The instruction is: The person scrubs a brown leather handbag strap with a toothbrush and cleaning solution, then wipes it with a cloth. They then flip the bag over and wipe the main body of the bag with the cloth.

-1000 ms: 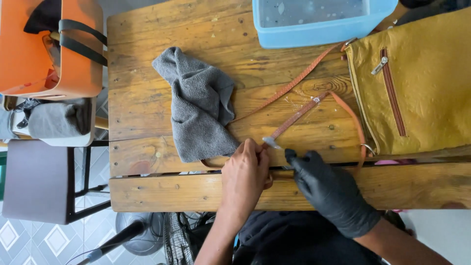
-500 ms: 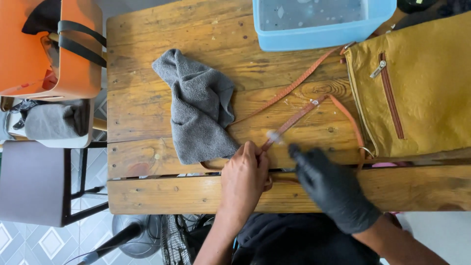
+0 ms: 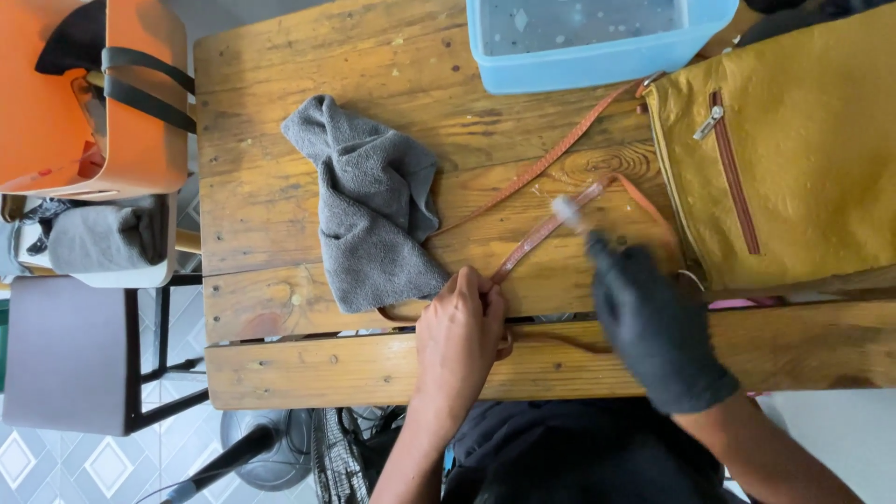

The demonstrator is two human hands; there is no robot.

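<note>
Surface: where the strap (image 3: pixel 541 233) lay, the plank counter (image 3: pixel 280 187) was worn.
Left hand (image 3: pixel 459 336): fingers pinched the strap at the near edge.
Right hand (image 3: pixel 658 327): gloved fingers gripped a blurred brush (image 3: pixel 567 211).

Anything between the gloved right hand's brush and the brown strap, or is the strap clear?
Nothing visible blocks it. The right hand, in a black glove, holds a small brush whose blurred tip sits right at the brown strap. The left hand pins the strap lower down; the grey cloth lies off to the side.
</note>
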